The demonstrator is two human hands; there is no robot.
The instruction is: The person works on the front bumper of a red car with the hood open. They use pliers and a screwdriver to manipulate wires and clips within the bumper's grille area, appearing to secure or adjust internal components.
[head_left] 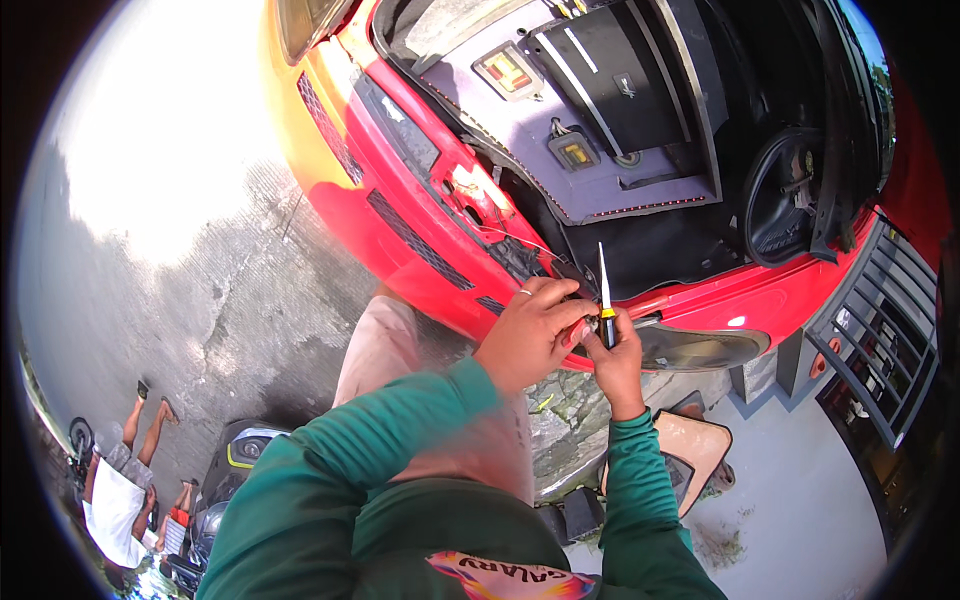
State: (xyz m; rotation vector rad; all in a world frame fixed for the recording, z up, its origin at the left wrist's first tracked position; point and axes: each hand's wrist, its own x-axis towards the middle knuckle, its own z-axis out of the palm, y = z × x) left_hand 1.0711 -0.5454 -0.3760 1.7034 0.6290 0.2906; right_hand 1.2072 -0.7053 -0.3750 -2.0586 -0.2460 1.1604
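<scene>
My left hand (530, 335), with a ring on one finger, is closed in a pinch on a small red piece (574, 334) at the rear edge of a red car. Beside it, my right hand (617, 365) grips a slim bladed tool with a black and yellow handle (608, 325). Its pale, tapering blade (603, 275) points up, away from me; whether it is a knife or a screwdriver I cannot tell. The fingertips of both hands nearly meet around the red piece. A thin pale wire (520, 238) runs along the car's red edge toward my left hand.
The open car trunk (640, 262) holds a grey panel (535, 140) with a black box (610, 80) and a round black speaker-like part (785, 195). Metal bars (880, 330) stand at right. A tan mat (700, 445) lies below. At far left, people sit near a motorcycle (235, 455).
</scene>
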